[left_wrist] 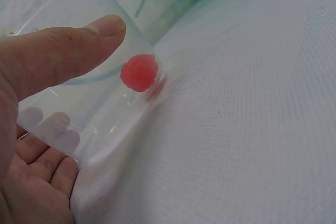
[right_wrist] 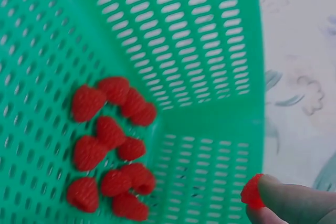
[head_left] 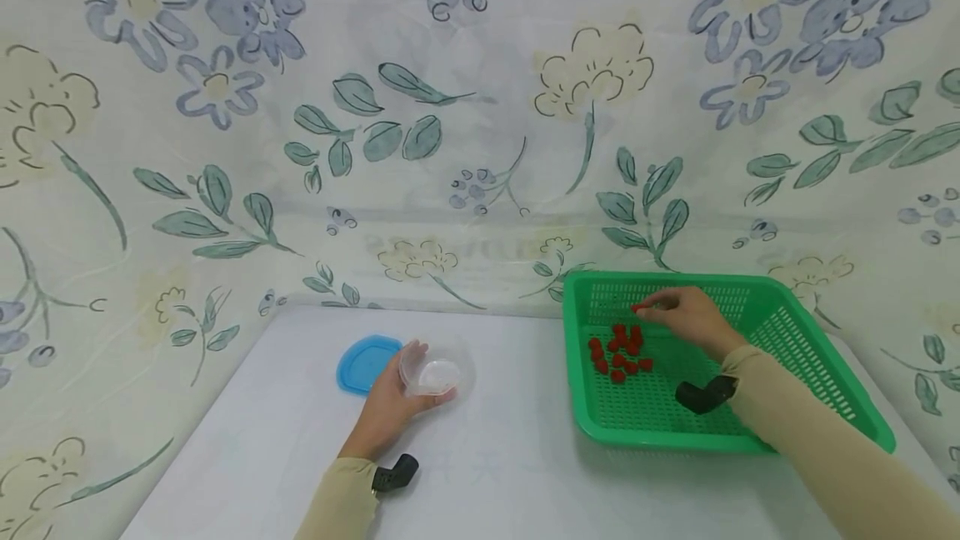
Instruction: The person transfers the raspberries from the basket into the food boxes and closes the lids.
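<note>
Left hand [head_left: 390, 407]: fingers wrapped around a clear plastic container [head_left: 435, 369] tilted on the white bench [head_left: 487, 457]; one raspberry [left_wrist: 139, 72] inside.
Right hand [head_left: 686, 319]: fingers pinching a single raspberry [right_wrist: 252, 191] over the green basket [head_left: 795, 348].
Basket: loose raspberry pile [head_left: 618, 352].
Blue lid [head_left: 363, 361]: just beside the container.

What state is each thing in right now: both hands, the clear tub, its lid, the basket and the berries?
Left hand: grips the clear tub, tilted on the table.
Clear tub: open, one raspberry inside.
Blue lid: off, flat on the table beside the tub.
Right hand: pinches one berry over the basket.
Green basket: upright, a pile of raspberries inside.
</note>
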